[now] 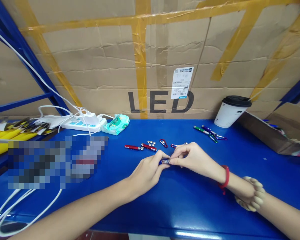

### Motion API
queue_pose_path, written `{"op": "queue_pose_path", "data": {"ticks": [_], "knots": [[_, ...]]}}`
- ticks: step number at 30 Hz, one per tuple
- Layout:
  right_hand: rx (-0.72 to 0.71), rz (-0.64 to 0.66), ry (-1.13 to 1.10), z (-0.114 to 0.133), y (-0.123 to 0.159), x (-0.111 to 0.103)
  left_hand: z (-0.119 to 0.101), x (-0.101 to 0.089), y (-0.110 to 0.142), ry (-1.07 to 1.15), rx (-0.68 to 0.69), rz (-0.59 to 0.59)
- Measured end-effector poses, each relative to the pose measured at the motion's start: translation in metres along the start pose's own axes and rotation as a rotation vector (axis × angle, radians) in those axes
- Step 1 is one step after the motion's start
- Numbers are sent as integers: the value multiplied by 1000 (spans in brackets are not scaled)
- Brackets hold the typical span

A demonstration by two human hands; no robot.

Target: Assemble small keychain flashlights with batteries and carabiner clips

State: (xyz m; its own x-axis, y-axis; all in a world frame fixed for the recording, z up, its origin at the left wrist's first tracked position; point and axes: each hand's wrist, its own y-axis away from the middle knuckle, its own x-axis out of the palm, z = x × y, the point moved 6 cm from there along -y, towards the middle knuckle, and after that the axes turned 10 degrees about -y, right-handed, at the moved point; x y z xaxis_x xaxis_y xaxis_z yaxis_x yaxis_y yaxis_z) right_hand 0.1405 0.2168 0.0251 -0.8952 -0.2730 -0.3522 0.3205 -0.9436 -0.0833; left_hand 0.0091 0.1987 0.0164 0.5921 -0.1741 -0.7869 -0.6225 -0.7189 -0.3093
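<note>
Bare forearms come in low from both sides, the right one wearing a red band point(227, 176) and a bead bracelet point(258, 197). They meet over the blue tabletop point(177, 206) at a short blue tube point(165, 161). Left hand point(145, 171): thumb and fingers clamped on the tube's body. Right hand point(198, 160): fingers pinched together on the tube's other end; whether a small part sits between them too is hidden.

The grip looks like the weak point. So little of the tube shows between the fingertips that a twist or tug could make it slip, and any loose part inside could drop out if that end is open, which cannot be told from here.

Just beyond the hands lie small silver discs point(153, 142), bunched near two red tubes, one to the left point(132, 147) and one closer in point(149, 147). A knuckle brushing that group might scatter the discs or set a tube rolling, since both are round-bodied and nothing visible braces them. A red clip point(166, 144) lies beside them, and a second point(173, 146) is partly covered by the right hand, so it could be nudged unseen.

Loops of white cable point(53, 202) hang near the left forearm; if that arm swung outward it might snag one. The cup point(230, 113) stands well beyond the right hand, so a knock there seems less likely
</note>
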Motion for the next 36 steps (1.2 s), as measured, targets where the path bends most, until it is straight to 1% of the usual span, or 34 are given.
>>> {"op": "queue_pose_path", "data": {"ticks": [5, 8, 10, 14, 16, 18, 21, 23, 27, 29, 30, 32, 36], "knots": [[-27, -2, 33, 7, -2, -4, 4, 1, -2, 68, -78, -7], [-111, -19, 105, 12, -2, -7, 3, -1, -4, 86, -104, -25], [-247, -38, 183, 19, 0, -10, 3, -2, -4, 112, -127, -41], [-613, -78, 412, 37, 12, -12, 5, -5, -4, 140, -166, -60], [-723, -98, 505, 42, 18, -11, 7, -6, -4, 144, -172, -64], [-769, -125, 549, 45, 20, -13, 8, -6, -5, 156, -176, -65], [-767, -203, 564, 47, 21, -18, 8, -7, -6, 196, -200, -73], [-742, -284, 565, 49, 21, -24, 7, -8, -6, 228, -218, -92], [-640, -478, 643, 51, 20, -37, 15, -9, -8, 298, -284, -154], [-565, -521, 737, 48, 16, -42, 21, -10, -8, 325, -319, -203], [-521, -519, 780, 45, 14, -44, 24, -10, -9, 337, -328, -227], [-419, -468, 846, 36, 7, -48, 27, -11, -10, 359, -343, -262], [-259, -313, 919, 19, -4, -52, 27, -12, -11, 392, -395, -258]]}}
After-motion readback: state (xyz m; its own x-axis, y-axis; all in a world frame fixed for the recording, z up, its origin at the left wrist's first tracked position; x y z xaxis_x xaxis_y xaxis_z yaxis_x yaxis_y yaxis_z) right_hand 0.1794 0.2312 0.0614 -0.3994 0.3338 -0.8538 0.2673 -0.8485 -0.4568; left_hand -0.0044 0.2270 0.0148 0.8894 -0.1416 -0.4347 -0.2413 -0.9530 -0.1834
